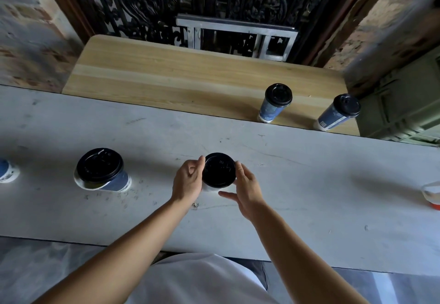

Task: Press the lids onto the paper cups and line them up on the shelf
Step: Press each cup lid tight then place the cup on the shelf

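I'm seeing my left hand (pixel 188 180) and right hand (pixel 247 184) cupping the black lid (pixel 219 170) from nine and three o'clock, fingers grasping its rim on the cup standing on the grey surface (pixel 309 184). Two lidded cups (pixel 273 103) are standing on the wooden shelf (pixel 166 77) toward one o'clock.

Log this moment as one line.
step: pressing lid onto cup | left hand, right hand: fingers on rim | shelf: two lidded cups | counter: one lidded cup waiting
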`<act>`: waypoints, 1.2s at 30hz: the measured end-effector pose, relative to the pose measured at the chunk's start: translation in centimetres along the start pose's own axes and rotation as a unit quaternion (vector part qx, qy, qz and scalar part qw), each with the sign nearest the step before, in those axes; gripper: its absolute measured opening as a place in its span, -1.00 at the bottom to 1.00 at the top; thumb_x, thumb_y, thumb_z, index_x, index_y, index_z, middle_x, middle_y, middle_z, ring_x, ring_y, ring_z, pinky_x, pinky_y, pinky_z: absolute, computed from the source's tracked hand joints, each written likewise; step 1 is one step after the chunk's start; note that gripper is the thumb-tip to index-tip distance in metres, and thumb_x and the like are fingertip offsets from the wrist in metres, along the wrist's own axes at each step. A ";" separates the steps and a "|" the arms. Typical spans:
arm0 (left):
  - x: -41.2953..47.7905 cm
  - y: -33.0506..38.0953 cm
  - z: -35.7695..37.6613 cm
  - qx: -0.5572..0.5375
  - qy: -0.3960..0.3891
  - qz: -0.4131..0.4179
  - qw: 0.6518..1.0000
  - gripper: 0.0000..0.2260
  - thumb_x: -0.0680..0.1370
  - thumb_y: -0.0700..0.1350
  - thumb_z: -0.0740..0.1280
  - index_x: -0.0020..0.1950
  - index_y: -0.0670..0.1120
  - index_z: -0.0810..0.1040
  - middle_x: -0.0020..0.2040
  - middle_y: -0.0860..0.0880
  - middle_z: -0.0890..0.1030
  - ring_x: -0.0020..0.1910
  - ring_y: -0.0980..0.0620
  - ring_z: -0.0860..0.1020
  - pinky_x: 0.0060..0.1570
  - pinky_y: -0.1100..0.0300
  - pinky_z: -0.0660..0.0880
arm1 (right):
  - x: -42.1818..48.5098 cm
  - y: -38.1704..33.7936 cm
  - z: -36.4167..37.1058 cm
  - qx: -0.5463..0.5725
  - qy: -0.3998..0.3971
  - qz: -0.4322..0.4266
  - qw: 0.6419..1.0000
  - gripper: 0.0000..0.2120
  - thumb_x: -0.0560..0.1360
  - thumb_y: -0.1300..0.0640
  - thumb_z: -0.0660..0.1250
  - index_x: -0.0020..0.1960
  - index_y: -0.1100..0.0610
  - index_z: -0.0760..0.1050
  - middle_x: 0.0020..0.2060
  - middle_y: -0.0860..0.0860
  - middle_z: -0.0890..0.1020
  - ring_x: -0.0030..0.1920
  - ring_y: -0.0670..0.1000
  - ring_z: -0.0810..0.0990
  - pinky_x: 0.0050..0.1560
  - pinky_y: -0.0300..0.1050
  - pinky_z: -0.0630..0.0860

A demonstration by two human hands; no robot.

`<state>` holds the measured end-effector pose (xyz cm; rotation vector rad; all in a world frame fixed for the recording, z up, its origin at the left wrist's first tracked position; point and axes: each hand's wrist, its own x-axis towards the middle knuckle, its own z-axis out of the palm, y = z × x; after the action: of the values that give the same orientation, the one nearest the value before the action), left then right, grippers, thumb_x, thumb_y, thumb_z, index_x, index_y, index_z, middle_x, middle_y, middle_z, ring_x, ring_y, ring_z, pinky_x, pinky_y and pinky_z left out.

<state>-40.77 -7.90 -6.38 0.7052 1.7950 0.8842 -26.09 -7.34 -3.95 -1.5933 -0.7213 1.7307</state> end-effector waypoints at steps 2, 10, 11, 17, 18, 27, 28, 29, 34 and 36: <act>0.0 -0.1 0.0 -0.013 -0.015 0.019 1.000 -0.66 0.64 0.21 0.22 0.08 -0.03 0.59 -0.02 0.07 0.65 0.07 0.02 0.62 -0.05 -0.02 0.67 | 0.1 0.1 0.0 -0.009 -0.002 -0.006 1.000 -0.69 0.69 -0.07 0.11 0.15 0.00 0.60 0.17 0.04 0.62 0.23 0.04 0.57 -0.06 0.16 0.69; -0.1 -0.6 0.0 -0.092 -0.082 -0.002 0.992 -0.73 0.66 0.22 0.15 0.10 0.09 0.54 0.06 0.16 0.60 0.09 0.22 0.59 -0.17 0.20 0.62 | 0.9 0.7 0.2 -0.016 0.008 -0.016 1.000 -0.71 0.69 0.00 0.10 0.00 -0.13 0.60 0.01 -0.10 0.62 0.13 -0.02 0.59 -0.14 0.12 0.70; -0.1 -0.7 -0.1 -0.099 -0.085 -0.006 0.991 -0.73 0.66 0.22 0.16 0.09 0.10 0.54 0.05 0.17 0.61 0.08 0.23 0.59 -0.17 0.21 0.62 | 1.0 0.8 0.2 -0.019 0.009 -0.017 1.000 -0.70 0.69 0.00 0.10 -0.02 -0.14 0.60 -0.02 -0.13 0.63 0.11 -0.05 0.59 -0.14 0.13 0.70; 0.4 -0.7 0.0 -0.100 -0.098 -0.007 0.990 -0.70 0.65 0.22 0.17 0.13 0.06 0.55 0.04 0.17 0.62 0.08 0.25 0.60 -0.13 0.17 0.63 | 1.4 0.5 -0.2 -0.023 0.004 -0.012 1.000 -0.73 0.69 -0.02 0.10 0.11 -0.03 0.58 0.06 -0.05 0.62 0.14 -0.05 0.59 -0.11 0.16 0.70; 0.5 -0.6 0.1 -0.097 -0.097 -0.004 0.990 -0.71 0.66 0.21 0.17 0.12 0.05 0.55 0.03 0.17 0.63 0.05 0.27 0.60 -0.17 0.20 0.62 | 1.4 0.5 -0.3 -0.023 0.004 -0.011 1.000 -0.73 0.69 -0.02 0.09 0.10 -0.04 0.57 0.06 -0.05 0.62 0.14 -0.05 0.59 -0.10 0.17 0.70; 1.2 -0.4 -0.4 -0.076 -0.108 0.020 0.991 -0.78 0.70 0.10 0.16 0.00 0.09 0.54 -0.11 0.29 0.62 -0.05 0.39 0.59 -0.22 0.30 0.61 | 1.7 0.8 -0.3 -0.033 -0.001 -0.018 0.999 -0.73 0.70 -0.01 0.08 0.11 -0.05 0.55 0.03 -0.12 0.61 0.12 -0.08 0.58 -0.08 0.17 0.69; 1.2 -0.4 -0.3 -0.074 -0.108 0.031 0.991 -0.78 0.70 0.09 0.14 0.01 0.09 0.54 -0.12 0.31 0.62 -0.06 0.40 0.59 -0.22 0.30 0.62 | 1.7 0.8 -0.3 -0.035 -0.001 -0.020 0.999 -0.73 0.70 -0.02 0.08 0.13 -0.03 0.55 0.03 -0.11 0.61 0.14 -0.06 0.58 -0.08 0.17 0.69; 1.0 -0.4 -0.3 -0.071 -0.108 0.039 0.991 -0.78 0.71 0.08 0.12 0.03 0.10 0.53 -0.12 0.33 0.62 -0.06 0.40 0.58 -0.23 0.31 0.62 | 1.8 0.9 -0.3 -0.036 0.000 -0.021 0.999 -0.73 0.70 -0.02 0.08 0.15 -0.02 0.55 0.04 -0.10 0.61 0.14 -0.06 0.58 -0.07 0.18 0.69; 0.2 -0.1 -0.1 -0.070 -0.115 0.070 0.988 -0.75 0.73 0.01 0.08 0.10 0.17 0.55 -0.05 0.34 0.64 0.01 0.38 0.60 -0.20 0.27 0.63 | 1.3 0.9 -0.1 -0.040 0.004 -0.023 0.999 -0.72 0.69 -0.01 0.09 0.19 0.01 0.55 0.11 -0.02 0.60 0.19 0.01 0.57 -0.08 0.20 0.69; 0.2 0.1 -0.2 -0.065 -0.110 0.081 0.988 -0.75 0.73 0.00 0.09 0.15 0.19 0.56 0.04 0.33 0.62 0.08 0.35 0.58 -0.10 0.19 0.65 | 1.1 0.5 -0.2 -0.037 0.000 -0.025 0.999 -0.72 0.69 0.00 0.11 0.23 0.01 0.54 0.18 0.05 0.59 0.25 0.08 0.56 -0.06 0.20 0.69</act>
<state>-41.06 -7.72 -6.30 0.8394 1.4869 0.9804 -25.95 -6.83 -5.03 -1.6113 -0.8263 1.6860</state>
